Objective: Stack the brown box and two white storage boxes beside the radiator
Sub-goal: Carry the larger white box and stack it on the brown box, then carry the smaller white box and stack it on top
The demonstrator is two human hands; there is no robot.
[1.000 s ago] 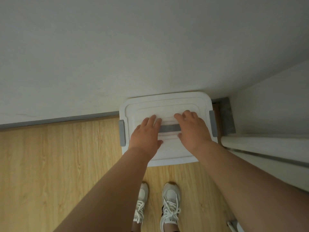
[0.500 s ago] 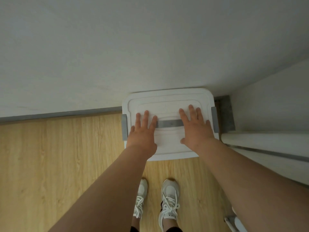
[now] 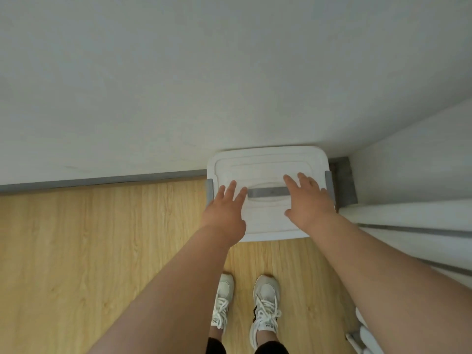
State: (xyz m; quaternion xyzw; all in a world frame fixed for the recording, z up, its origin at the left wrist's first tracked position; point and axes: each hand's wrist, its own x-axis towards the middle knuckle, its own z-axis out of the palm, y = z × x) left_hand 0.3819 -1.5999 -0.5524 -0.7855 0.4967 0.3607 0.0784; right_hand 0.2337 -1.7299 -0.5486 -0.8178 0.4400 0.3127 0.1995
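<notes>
A white storage box [image 3: 265, 164] with a grey handle strip [image 3: 267, 192] and grey side clips stands against the wall in the corner. Only its lid shows from above; whatever is beneath it is hidden. My left hand [image 3: 224, 210] lies flat on the left part of the lid, fingers spread. My right hand [image 3: 307, 203] rests flat on the right part, fingers spread toward the right clip. Neither hand grips anything. No brown box is visible.
The white wall [image 3: 178, 85] runs behind the box, with a grey skirting board [image 3: 102, 179] along the wooden floor [image 3: 89, 251]. A white ledge [image 3: 408, 218] juts in at the right. My two white shoes [image 3: 245, 302] stand just in front of the box.
Both hands slid outward across the lid, away from the grey handle strip, and the fingers flattened. The box has shifted slightly back toward the wall and the corner.
</notes>
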